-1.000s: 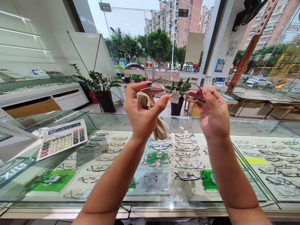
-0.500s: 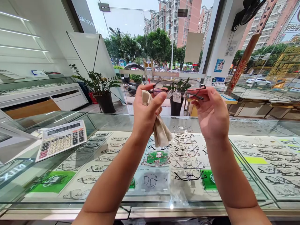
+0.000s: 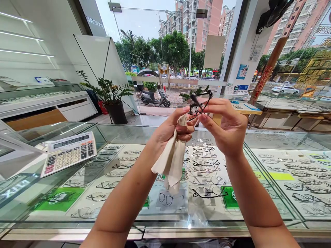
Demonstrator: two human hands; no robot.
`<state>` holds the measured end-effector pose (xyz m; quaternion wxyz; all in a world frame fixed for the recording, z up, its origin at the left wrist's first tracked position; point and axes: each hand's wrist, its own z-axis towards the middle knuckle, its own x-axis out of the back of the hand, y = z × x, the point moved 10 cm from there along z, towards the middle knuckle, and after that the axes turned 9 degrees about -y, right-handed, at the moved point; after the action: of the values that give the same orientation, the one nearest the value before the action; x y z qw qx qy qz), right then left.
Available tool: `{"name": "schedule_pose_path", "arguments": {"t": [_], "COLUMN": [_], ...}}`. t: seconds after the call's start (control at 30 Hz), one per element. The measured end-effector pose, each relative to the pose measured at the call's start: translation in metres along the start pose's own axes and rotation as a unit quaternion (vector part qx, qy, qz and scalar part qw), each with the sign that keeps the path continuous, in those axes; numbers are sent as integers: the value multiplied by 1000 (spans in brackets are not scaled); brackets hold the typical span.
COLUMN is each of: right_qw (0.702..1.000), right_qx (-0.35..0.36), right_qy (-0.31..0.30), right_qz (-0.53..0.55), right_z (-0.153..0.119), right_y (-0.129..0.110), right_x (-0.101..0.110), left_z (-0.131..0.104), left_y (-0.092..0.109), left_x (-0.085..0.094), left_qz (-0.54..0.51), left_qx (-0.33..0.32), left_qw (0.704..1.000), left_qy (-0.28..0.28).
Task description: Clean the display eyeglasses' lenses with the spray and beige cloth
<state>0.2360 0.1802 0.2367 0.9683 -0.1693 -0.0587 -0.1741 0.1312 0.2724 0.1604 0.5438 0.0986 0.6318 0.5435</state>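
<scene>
Dark-framed eyeglasses [image 3: 200, 102] are held up between my hands, turned partly edge-on above the glass display case. My left hand [image 3: 178, 125] is closed, with its thumb and fingertips at the near side of the frame, and a beige cloth [image 3: 172, 158] hangs from its fingers. My right hand [image 3: 227, 124] pinches the frame from the right with thumb and fingers. Exactly which part of the glasses each fingertip touches is hard to tell.
Rows of eyeglasses lie inside the glass display case [image 3: 129, 224] below my arms. A calculator [image 3: 69, 153] rests at the left. Beyond are a potted plant [image 3: 115, 100] and a glass door with a scooter [image 3: 155, 97] outside.
The glasses have turned from facing front to partly edge-on. My right hand has moved left towards my left hand, and the cloth now hangs lower and more spread out.
</scene>
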Motion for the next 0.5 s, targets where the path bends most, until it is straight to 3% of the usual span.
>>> {"name": "schedule_pose_path", "arguments": {"t": [0.3, 0.5], "right_qw": [999, 999], "right_qx": [19, 26], "right_qy": [43, 38], "right_qz": [-21, 3], "right_z": [-4, -4], "right_y": [-4, -7], "right_x": [5, 6], "left_z": [-1, 0], "left_y": [-12, -12], "left_x": [0, -4], "left_qz": [-11, 28], "left_qx": [45, 46], "left_qw": [999, 998], "left_qy": [-11, -38]}}
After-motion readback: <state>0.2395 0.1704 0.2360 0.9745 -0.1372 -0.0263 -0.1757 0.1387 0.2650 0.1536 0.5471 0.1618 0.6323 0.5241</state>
